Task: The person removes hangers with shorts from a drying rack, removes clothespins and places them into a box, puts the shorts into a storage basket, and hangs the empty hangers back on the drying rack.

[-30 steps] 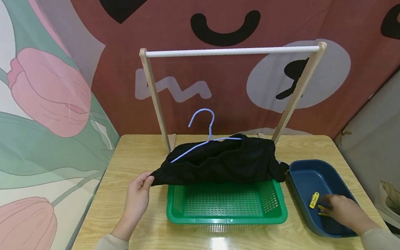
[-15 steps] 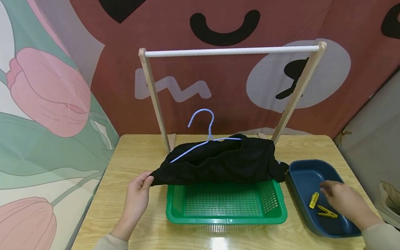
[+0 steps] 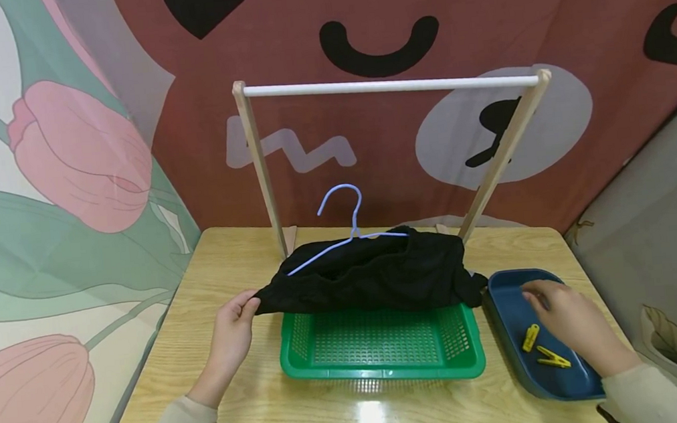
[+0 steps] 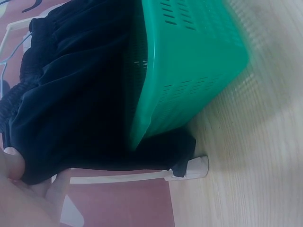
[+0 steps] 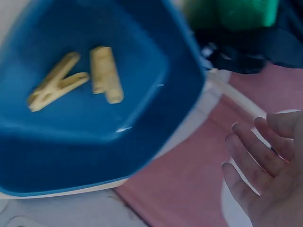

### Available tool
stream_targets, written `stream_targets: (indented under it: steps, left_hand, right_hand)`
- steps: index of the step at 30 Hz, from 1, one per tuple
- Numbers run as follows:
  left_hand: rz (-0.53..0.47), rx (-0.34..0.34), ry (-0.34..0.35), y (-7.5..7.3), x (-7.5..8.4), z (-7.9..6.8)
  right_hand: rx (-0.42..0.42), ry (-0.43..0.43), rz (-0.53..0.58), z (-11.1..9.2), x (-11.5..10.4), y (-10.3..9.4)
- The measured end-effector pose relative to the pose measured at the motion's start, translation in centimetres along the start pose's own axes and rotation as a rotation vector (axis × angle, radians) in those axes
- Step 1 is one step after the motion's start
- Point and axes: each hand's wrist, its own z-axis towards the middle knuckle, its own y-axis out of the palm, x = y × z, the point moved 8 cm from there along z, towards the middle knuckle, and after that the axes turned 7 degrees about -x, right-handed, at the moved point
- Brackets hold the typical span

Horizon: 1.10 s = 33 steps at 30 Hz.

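My left hand (image 3: pixel 234 328) pinches the left corner of a black garment (image 3: pixel 375 282). A gathered elastic waistband (image 4: pixel 35 66) shows on it in the left wrist view. Inside its opening sits a lilac-blue clothes hanger (image 3: pixel 354 220), hook upward. The garment lies over the back of a green basket (image 3: pixel 383 373). My right hand (image 3: pixel 572 325) hovers over a blue tub (image 3: pixel 518 374), and in the right wrist view its fingers (image 5: pixel 253 163) are loosely bent around nothing. Two yellow clothespins (image 3: pixel 531 338) lie apart in the tub. Something small and pale (image 5: pixel 207 50) shows at the garment's right end; its kind is unclear.
Behind the garment stands a wooden rack (image 3: pixel 502 150) with a white rail (image 3: pixel 391 86) across the top. Wood-grain table (image 3: pixel 259 406) extends left and in front of the basket. A patterned cloth (image 3: pixel 200 150) hangs behind the table.
My right hand has come away from the clothespins, moving up and toward the far part of the tub; the nearer clothespin is now uncovered. The left hand keeps its grip on the garment.
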Motion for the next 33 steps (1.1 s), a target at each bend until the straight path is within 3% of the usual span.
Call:
stream_targets:
  steps: [7, 13, 21, 33]
  left_hand:
    - [0.000, -0.006, -0.013, 0.1, -0.3, 0.1]
    - [-0.006, -0.012, -0.013, 0.1, -0.3, 0.1]
    - [-0.019, -0.024, -0.018, 0.0, -0.2, -0.2]
    - [-0.019, -0.010, -0.002, 0.0, -0.4, -0.2]
  right_hand:
    - [0.113, -0.001, 0.024, 0.9, -2.3, -2.2]
    - [0.142, -0.007, 0.065, 1.5, -4.4, -3.1]
    - [0.281, -0.097, 0.092, 2.5, -7.6, -4.5]
    - [0.324, -0.156, 0.166, 4.7, -10.6, -5.2]
